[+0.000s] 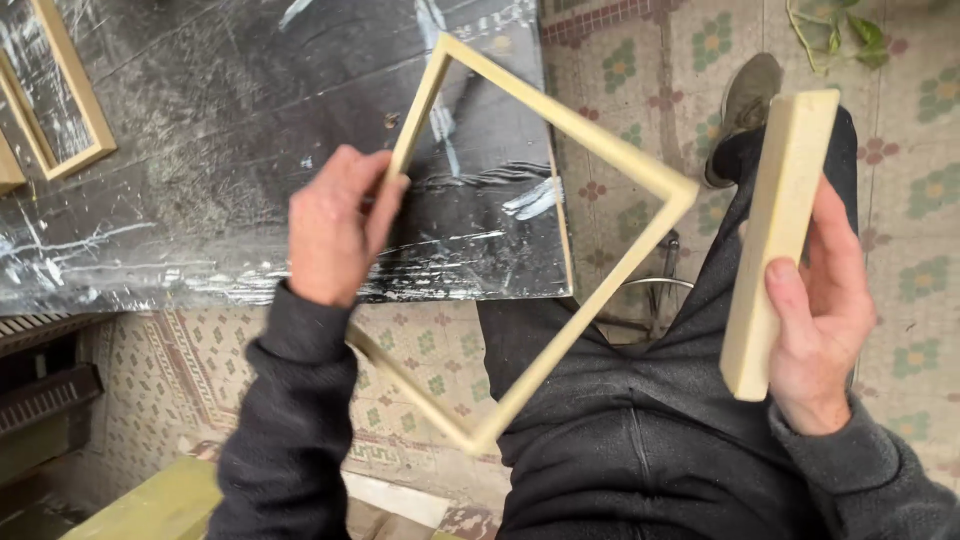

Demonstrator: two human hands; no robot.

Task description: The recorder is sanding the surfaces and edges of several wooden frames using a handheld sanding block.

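Observation:
My left hand [335,225] grips one side of a thin, pale wooden frame [600,135], held up tilted like a diamond above my lap. The frame is bare and I see the table and floor through it. My right hand [825,305] holds a thick pale rectangular block [778,235] upright, thumb across its front face, just right of the frame's right corner. The block and the frame are apart.
A worktable [200,150] covered in dark, paint-streaked plastic sheeting lies ahead on the left. Another wooden frame [75,95] rests at its left edge. Below are my dark trousers [620,420], a shoe [745,100] on the patterned tile floor [920,200], and a green bench [150,505].

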